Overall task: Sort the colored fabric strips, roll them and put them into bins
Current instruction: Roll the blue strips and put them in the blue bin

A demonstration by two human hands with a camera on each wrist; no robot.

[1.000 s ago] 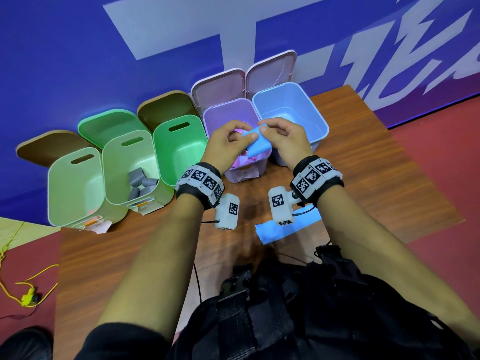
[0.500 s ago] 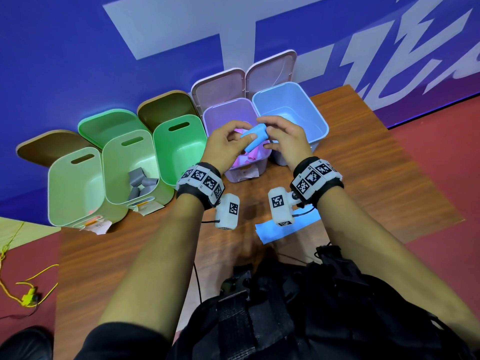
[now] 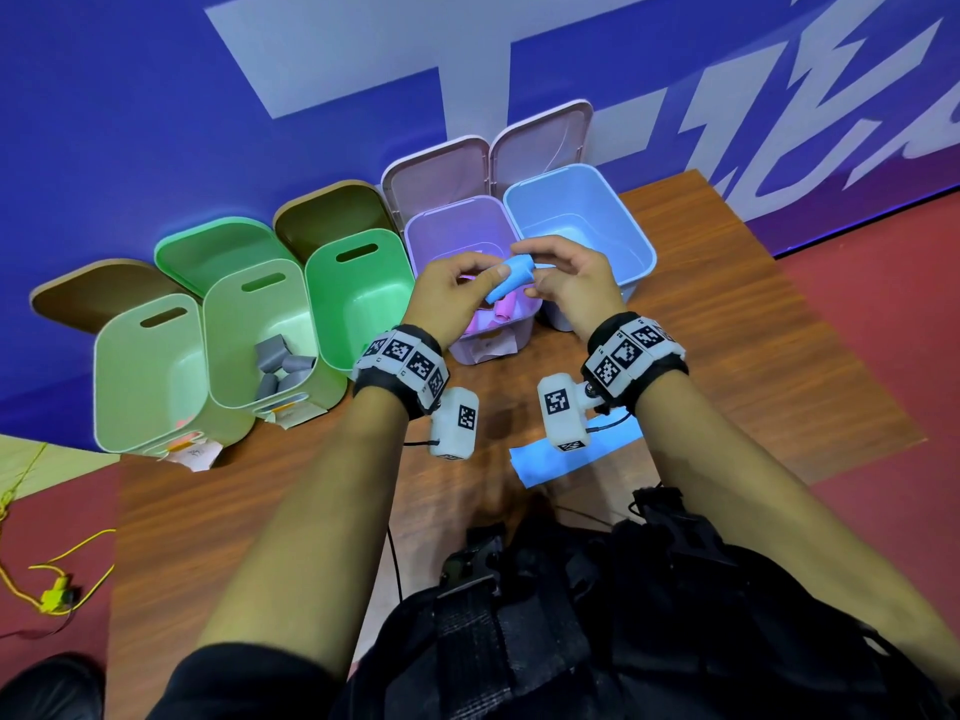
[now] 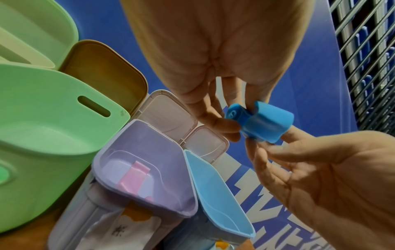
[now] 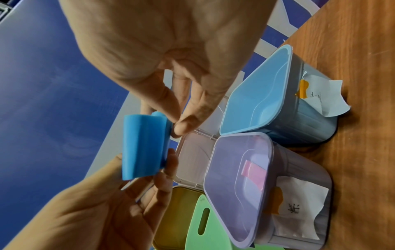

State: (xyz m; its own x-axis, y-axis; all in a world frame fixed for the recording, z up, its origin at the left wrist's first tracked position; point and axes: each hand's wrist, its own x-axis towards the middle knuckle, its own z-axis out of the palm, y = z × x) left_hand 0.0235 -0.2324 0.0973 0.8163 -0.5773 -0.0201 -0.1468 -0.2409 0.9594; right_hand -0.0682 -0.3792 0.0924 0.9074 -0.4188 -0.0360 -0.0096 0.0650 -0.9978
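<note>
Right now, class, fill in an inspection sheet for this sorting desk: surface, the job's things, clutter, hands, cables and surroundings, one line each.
Surface: wooden table, bins lined along its far edge.
Job's things: blue roll held above the purple bin; blue bin beside it; grey rolls in a green bin; flat blue strip on the table.
Clutter: paper labels on the bins.
Hands: left hand and right hand both pinch the roll.
Cables: yellow cable on the floor; black wires by the wrist cameras.
Surroundings: blue wall with white lettering.
</note>
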